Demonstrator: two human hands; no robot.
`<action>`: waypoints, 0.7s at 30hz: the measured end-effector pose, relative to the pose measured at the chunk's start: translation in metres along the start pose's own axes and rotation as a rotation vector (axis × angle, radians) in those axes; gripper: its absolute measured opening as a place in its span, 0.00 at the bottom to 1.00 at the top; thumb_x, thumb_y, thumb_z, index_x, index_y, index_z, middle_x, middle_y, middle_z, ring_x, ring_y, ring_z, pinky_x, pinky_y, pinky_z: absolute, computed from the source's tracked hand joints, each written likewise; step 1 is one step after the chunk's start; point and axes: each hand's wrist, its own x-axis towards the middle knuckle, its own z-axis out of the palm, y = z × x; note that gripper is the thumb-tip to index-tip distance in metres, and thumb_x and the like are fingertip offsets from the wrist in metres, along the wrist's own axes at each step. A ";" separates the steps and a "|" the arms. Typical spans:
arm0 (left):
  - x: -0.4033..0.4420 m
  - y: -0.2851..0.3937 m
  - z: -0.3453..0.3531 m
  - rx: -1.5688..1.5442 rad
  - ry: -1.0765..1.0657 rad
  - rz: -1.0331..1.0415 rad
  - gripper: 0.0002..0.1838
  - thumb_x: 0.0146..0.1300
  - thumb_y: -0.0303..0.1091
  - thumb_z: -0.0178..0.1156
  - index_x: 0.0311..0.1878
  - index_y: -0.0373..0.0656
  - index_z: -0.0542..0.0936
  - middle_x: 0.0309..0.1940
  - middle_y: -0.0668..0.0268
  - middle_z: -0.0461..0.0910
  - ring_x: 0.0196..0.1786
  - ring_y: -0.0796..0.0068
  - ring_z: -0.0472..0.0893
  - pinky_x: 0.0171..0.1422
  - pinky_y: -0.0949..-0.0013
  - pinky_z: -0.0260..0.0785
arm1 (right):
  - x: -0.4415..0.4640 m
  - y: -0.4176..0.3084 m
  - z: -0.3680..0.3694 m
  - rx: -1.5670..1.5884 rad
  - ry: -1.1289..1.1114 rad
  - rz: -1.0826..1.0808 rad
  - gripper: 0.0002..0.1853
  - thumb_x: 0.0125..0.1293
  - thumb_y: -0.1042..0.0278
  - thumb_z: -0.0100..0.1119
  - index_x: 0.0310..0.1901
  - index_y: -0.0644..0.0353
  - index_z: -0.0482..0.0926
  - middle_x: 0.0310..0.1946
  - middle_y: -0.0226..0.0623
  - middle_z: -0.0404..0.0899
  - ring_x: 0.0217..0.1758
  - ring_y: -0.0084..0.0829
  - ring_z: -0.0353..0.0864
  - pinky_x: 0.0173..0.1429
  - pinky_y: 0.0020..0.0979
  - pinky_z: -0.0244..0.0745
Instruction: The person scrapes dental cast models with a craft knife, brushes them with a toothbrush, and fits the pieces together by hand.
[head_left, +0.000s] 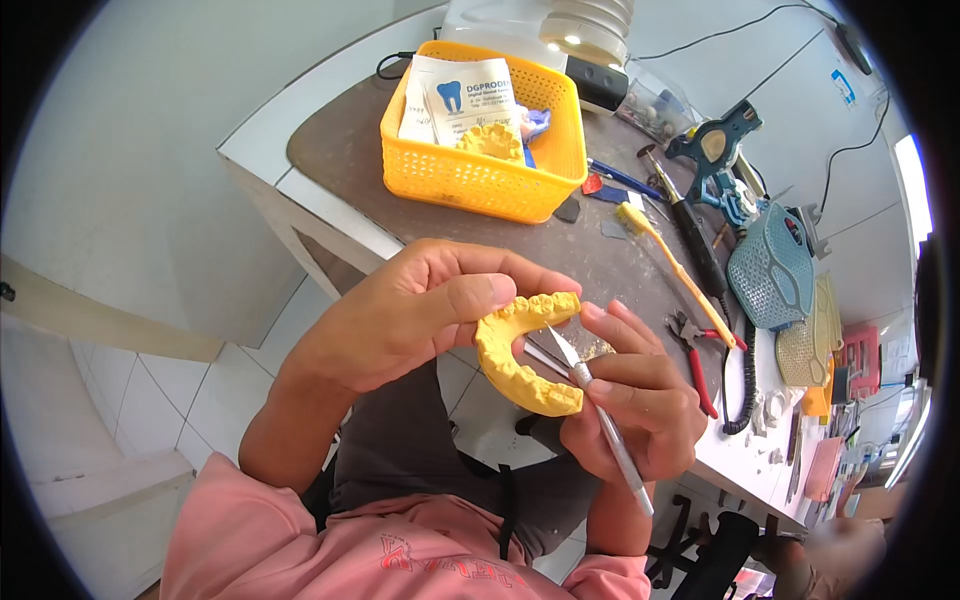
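Note:
My left hand is closed on a yellow horseshoe-shaped dental cast, thumb on its upper arm and fingers behind. In my right hand is a silver craft knife, pinched between thumb and fingers. The pointed blade lies inside the curve of the cast, close to its upper arm; whether it touches cannot be made out. One right fingertip is near the cast's upper end. Both hands are over my lap, at the edge of the brown work mat.
A yellow basket holds papers and another cast. To its right are a yellow-headed brush, a black-handled tool, a blue articulator, red pliers and a blue-green basket. Another person is at lower right.

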 end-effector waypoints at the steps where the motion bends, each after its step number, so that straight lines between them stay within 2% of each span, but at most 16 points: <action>1: 0.000 0.000 0.000 -0.020 0.002 0.008 0.28 0.72 0.41 0.55 0.64 0.25 0.75 0.63 0.48 0.77 0.50 0.73 0.84 0.55 0.72 0.79 | -0.001 0.001 0.001 0.008 0.015 -0.004 0.13 0.57 0.78 0.74 0.38 0.56 0.77 0.32 0.37 0.85 0.52 0.50 0.89 0.61 0.53 0.82; 18: 0.000 -0.003 -0.001 -0.055 0.008 0.018 0.26 0.72 0.41 0.55 0.61 0.24 0.77 0.63 0.46 0.77 0.45 0.74 0.84 0.52 0.71 0.79 | 0.001 -0.002 0.000 0.000 0.028 0.018 0.13 0.56 0.81 0.74 0.35 0.58 0.77 0.31 0.38 0.84 0.52 0.49 0.89 0.61 0.52 0.83; 21: 0.000 -0.004 -0.002 -0.056 0.011 0.024 0.27 0.71 0.41 0.56 0.61 0.24 0.76 0.60 0.48 0.80 0.43 0.75 0.83 0.51 0.71 0.79 | 0.000 -0.001 0.001 0.004 0.030 0.017 0.12 0.56 0.81 0.73 0.35 0.59 0.77 0.31 0.38 0.84 0.51 0.50 0.89 0.61 0.52 0.83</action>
